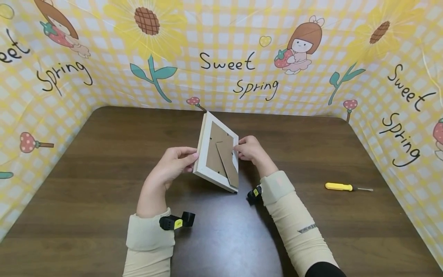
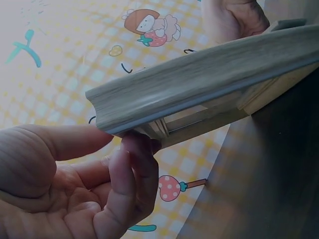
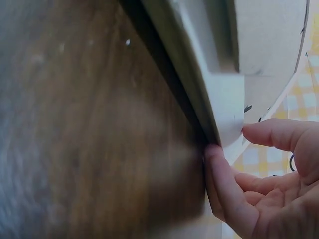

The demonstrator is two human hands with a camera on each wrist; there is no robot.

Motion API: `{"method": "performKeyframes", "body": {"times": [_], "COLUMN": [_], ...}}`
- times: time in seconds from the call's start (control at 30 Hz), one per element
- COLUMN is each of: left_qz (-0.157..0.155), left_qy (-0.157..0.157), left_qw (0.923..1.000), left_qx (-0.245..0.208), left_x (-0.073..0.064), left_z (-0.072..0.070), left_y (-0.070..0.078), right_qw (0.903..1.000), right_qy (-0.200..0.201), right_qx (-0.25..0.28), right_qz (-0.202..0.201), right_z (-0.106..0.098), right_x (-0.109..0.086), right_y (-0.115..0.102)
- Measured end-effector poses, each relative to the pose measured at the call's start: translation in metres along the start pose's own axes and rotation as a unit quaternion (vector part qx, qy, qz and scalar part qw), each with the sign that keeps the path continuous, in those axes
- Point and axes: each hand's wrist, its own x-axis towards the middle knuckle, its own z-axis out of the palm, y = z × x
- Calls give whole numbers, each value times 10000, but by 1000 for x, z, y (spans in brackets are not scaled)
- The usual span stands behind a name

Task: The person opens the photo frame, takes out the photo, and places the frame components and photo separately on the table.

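A white picture frame (image 1: 209, 161) stands tilted above the table, its brown backing board (image 1: 215, 138) and fold-out stand (image 1: 226, 165) facing the head camera. My left hand (image 1: 174, 163) pinches its left edge between thumb and fingers. In the left wrist view the wood-grained side of the picture frame (image 2: 199, 77) shows, with the fingers under it. On the opposite edge, my right hand (image 1: 252, 149) holds the frame, thumb on the back and fingers round the side. In the right wrist view, that hand (image 3: 269, 184) grips the pale border. The front of the frame is mostly hidden.
A yellow-handled screwdriver (image 1: 340, 187) lies on the right side of the brown wooden table (image 1: 86, 184), its tip pointing right. A yellow checked cloth (image 1: 221, 84) with printed flowers and lettering rises around the back and sides.
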Motion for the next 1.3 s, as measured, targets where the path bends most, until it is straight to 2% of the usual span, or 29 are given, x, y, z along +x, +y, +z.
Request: {"method": "performKeyframes", "body": {"times": [0.33,0.6,0.8,1.3], "left_qz": [-297,-404,-512,-754], "left_qy": [-73,-64,-84,-42], "left_qw": [9995,9992,9985,9961], "left_qx": [-96,25,177,465], "left_x": [5,10,15,27], "left_z": [2,0,1,18], "left_y": [-6,-14,-21,-34], "right_qw": [9994,9987,9959,9877], "right_qy": [-21,-79,22,218], "right_qx": [-343,-478,-896,-1544], "right_qz": [46,137,116,100], "right_z": [-9,-14,-20,-34], "right_x": [1,3,3,3], "right_y": [3,3,4,5]}}
